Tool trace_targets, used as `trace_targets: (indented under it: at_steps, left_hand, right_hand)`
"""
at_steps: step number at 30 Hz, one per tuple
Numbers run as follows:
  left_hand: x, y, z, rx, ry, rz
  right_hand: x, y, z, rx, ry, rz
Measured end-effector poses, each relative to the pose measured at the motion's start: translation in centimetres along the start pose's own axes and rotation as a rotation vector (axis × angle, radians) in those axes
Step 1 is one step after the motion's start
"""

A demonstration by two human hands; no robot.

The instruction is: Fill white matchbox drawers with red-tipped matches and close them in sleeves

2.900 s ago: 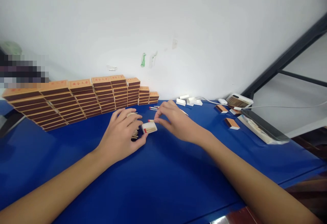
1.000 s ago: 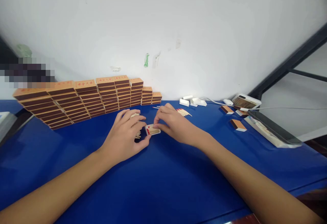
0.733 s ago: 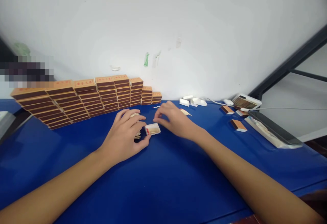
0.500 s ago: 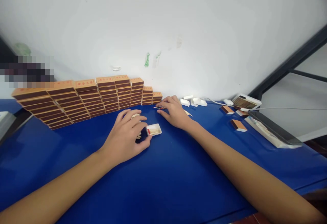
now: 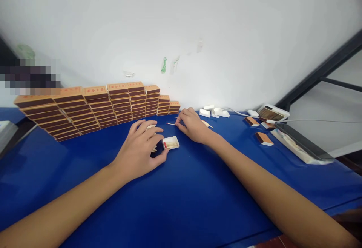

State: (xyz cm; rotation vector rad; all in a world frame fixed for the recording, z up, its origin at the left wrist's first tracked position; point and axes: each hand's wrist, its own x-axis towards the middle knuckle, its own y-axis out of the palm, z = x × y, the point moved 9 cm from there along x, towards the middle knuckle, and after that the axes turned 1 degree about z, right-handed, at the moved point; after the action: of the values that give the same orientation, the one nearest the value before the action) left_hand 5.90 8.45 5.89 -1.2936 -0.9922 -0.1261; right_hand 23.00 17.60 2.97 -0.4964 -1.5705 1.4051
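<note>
My right hand (image 5: 192, 125) pinches a match (image 5: 171, 124) between thumb and index finger, its red head pointing left. Just nearer to me stands a small white matchbox tray (image 5: 175, 139) with several red-headed matches (image 5: 171, 145) lying in it. My left hand (image 5: 141, 148) steadies that tray at its left end with thumb and index finger. Its other fingers curve over a bunch of loose matches (image 5: 154, 149), mostly hidden beneath them. More loose matches (image 5: 208, 124) lie beyond my right wrist, partly covered.
Stacked matchboxes (image 5: 121, 104) form a stepped row along the wall at left. White empty trays (image 5: 216, 112) lie at the back. To the right are single matchboxes (image 5: 264, 138), a white cable (image 5: 237, 112), a power bank-like block (image 5: 273, 112) and a dark-topped pack (image 5: 305, 144) on the blue table (image 5: 175, 202).
My right hand has drawn slightly toward me, and the match in its fingertips now sticks out further to the left. My left hand and the tray have stayed put.
</note>
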Motion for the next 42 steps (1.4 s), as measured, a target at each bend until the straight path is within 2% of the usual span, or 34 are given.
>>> trace_targets:
  at_steps: [9,18,24,33,39,42]
  left_hand:
    - [0.0,0.0,0.0,-0.012,-0.003,0.008]
    - [-0.1,0.1,0.1,0.000,-0.010,0.014]
    - [-0.1,0.1,0.2,-0.009,-0.018,0.016]
    - [0.0,0.1,0.1,-0.008,-0.011,0.010]
    - [0.0,0.1,0.1,0.000,-0.001,0.013]
    - [0.0,0.1,0.1,0.000,-0.001,0.010]
  right_hand:
    - [-1.0,-1.4,-3.8,-0.208,0.047,0.044]
    - [-1.1,-1.2,-3.6,-0.185,0.024,-0.019]
    - [-1.0,-0.9,-4.0,-0.130,0.031,0.002]
    - [-1.2,-0.9,-3.3,-0.001,0.008,-0.013]
    - [-0.9,-0.6,-3.0,-0.038,0.019,0.027]
    - [-1.0,-1.1,-2.4,-0.056,0.021,0.042]
